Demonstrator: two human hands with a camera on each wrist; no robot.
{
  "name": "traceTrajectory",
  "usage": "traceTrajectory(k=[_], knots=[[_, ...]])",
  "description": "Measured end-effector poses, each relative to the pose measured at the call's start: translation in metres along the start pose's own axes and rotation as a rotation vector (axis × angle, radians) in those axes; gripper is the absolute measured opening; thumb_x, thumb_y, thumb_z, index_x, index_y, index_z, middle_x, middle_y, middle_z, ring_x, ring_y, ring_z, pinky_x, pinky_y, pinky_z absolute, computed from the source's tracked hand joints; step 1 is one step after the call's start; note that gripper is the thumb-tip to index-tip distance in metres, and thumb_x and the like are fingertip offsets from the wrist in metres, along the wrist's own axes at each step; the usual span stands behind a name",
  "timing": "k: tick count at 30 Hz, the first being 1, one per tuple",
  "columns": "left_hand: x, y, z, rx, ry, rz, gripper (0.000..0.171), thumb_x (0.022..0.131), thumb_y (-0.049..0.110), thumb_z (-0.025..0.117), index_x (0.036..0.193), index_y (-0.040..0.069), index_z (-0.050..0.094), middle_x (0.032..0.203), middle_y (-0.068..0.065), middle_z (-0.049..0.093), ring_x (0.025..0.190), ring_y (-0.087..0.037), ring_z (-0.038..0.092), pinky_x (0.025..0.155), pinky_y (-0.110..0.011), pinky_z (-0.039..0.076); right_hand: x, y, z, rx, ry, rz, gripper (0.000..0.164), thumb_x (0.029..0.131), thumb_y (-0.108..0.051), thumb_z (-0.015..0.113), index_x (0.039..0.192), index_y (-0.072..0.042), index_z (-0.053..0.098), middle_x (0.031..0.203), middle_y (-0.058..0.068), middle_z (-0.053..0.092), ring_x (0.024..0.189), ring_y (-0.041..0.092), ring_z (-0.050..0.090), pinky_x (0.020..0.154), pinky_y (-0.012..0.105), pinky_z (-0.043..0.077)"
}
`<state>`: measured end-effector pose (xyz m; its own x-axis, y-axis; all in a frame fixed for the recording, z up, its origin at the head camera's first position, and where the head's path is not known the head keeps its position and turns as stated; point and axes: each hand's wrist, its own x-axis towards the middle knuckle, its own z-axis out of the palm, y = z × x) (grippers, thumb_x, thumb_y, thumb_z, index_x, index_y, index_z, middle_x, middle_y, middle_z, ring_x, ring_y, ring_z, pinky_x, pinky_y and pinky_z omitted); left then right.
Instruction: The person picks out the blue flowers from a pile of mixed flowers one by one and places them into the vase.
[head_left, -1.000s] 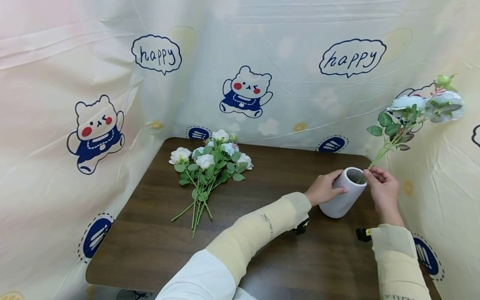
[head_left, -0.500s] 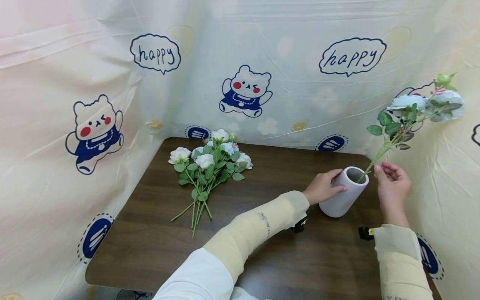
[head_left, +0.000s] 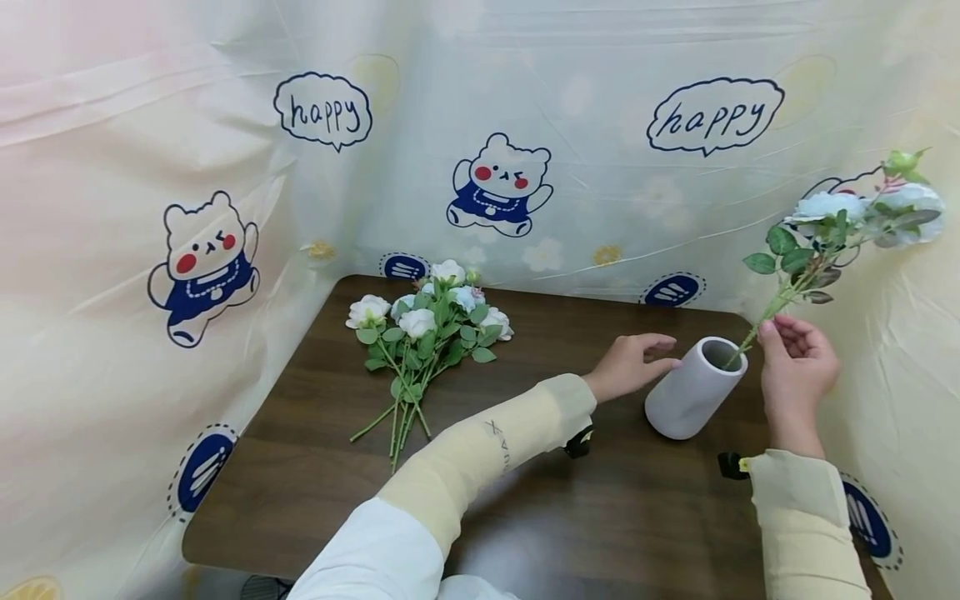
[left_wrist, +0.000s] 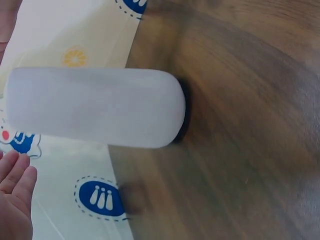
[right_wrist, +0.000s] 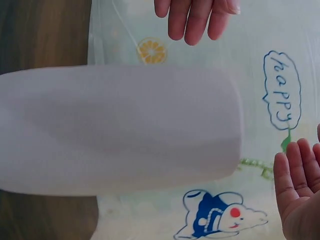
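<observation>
A tapered white vase (head_left: 686, 400) stands on the right part of the table. An artificial flower stem with pale blue blossoms (head_left: 828, 207) leans out of its mouth to the right. My left hand (head_left: 630, 364) is just left of the vase, fingers extended and apart from it. In the right wrist view its fingers (right_wrist: 192, 17) hang clear of the vase wall. Beside the stem is my right hand (head_left: 802, 367), its fingers loosely bent and the thumb close to the stem. The right wrist view shows these fingers (right_wrist: 297, 172) relaxed; whether they touch the stem is hard to tell.
A bunch of white and pale blue artificial flowers (head_left: 416, 323) lies on the left part of the brown table (head_left: 300, 492), green stems towards me. Printed cloth (head_left: 585, 183) hangs behind the table and along both sides.
My left hand has let go of the vase and moved left. The right hand has released the stem and shifted slightly right and up. The flower stem stays leaning in the vase.
</observation>
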<state>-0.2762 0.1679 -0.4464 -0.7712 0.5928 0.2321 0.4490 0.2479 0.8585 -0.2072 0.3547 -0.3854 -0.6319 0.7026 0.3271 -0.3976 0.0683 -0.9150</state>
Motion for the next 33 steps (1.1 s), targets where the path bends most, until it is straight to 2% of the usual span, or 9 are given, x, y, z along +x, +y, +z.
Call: traceTrajectory(k=[7,15,18,21,28,33], knots=[[-0.006,-0.001,-0.025,-0.033,0.040,0.038,0.037,0.094,0.029,0.067,0.126,0.010,0.064,0.118,0.004,0.067,0.100,0.005,0.059,0.082,-0.010,0.046,-0.003,-0.009,0.010,-0.096,-0.046,-0.060,0.020,0.082,-0.006,0.078,0.099,0.002,0.072,0.083,-0.002,0.069,0.073,0.008,0.062,0.068,0.013,0.049],[-0.021,-0.008,-0.065,-0.046,0.107,0.115,0.034,0.093,0.025,0.067,0.121,0.005,0.066,0.118,-0.009,0.067,0.100,0.001,0.061,0.084,-0.013,0.048,-0.006,-0.011,0.013,-0.092,-0.040,-0.097,0.018,0.082,-0.005,0.077,0.098,0.002,0.072,0.083,-0.002,0.069,0.074,0.008,0.063,0.070,0.015,0.049],[-0.031,-0.012,-0.087,-0.052,0.151,0.127,0.033,0.093,0.023,0.068,0.120,0.004,0.066,0.118,-0.011,0.067,0.100,-0.002,0.063,0.085,-0.015,0.049,-0.008,-0.010,0.011,-0.166,-0.036,-0.116,0.019,0.083,-0.007,0.076,0.100,0.000,0.072,0.086,-0.004,0.069,0.078,0.008,0.063,0.073,0.015,0.048],[-0.042,-0.016,-0.112,-0.051,0.204,0.109,0.034,0.092,0.024,0.069,0.121,0.005,0.066,0.118,-0.010,0.067,0.101,-0.005,0.064,0.085,-0.017,0.049,-0.010,-0.006,0.006,-0.226,-0.029,-0.123,0.019,0.084,-0.007,0.075,0.101,-0.001,0.072,0.088,-0.005,0.068,0.080,0.007,0.063,0.075,0.014,0.049],[-0.074,-0.022,-0.176,-0.002,0.321,0.025,0.037,0.094,0.025,0.067,0.125,0.006,0.064,0.120,-0.007,0.066,0.105,-0.013,0.064,0.088,-0.022,0.050,-0.013,0.006,-0.008,-0.305,-0.007,-0.139,0.022,0.084,-0.007,0.075,0.104,0.002,0.070,0.087,-0.010,0.068,0.080,0.005,0.063,0.074,0.014,0.048],[-0.092,-0.032,-0.213,0.012,0.414,-0.025,0.038,0.094,0.028,0.067,0.126,0.008,0.064,0.117,-0.005,0.067,0.102,-0.013,0.064,0.087,-0.026,0.051,-0.014,0.014,-0.016,-0.337,-0.009,-0.108,0.027,0.085,-0.011,0.076,0.108,0.002,0.070,0.091,-0.009,0.067,0.082,0.005,0.061,0.075,0.014,0.047]])
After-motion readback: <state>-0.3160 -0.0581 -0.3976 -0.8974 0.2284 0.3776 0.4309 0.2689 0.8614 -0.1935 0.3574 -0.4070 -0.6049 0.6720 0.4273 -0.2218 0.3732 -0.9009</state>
